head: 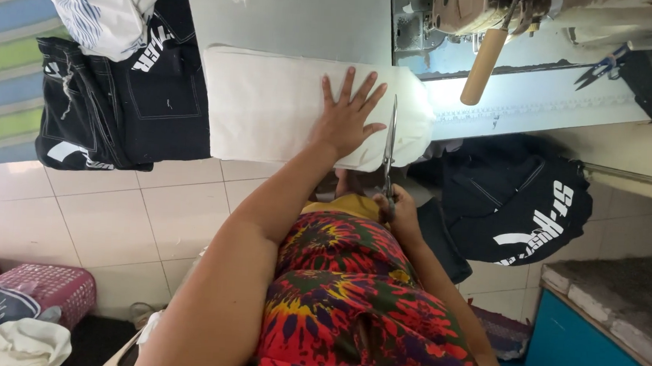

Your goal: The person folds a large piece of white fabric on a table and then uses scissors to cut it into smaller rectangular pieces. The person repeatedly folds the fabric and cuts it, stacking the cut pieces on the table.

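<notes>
A folded white cloth (270, 104) lies on a grey table (298, 15) and hangs a little over its near edge. My left hand (347, 116) rests flat on the cloth with fingers spread, pressing it down near its right end. My right hand (394, 210) is closed around the handles of a pair of long scissors (389, 145). The blades point away from me and stand at the cloth's near edge, just right of my left hand.
Black garments with white print (120, 95) drape off the table's left side, under a white patterned cloth (103, 3). A sewing machine (472, 11) and small snips (601, 68) sit at the right. More black garments (521, 202) lie below. A pink basket (40, 286) stands on the tiled floor.
</notes>
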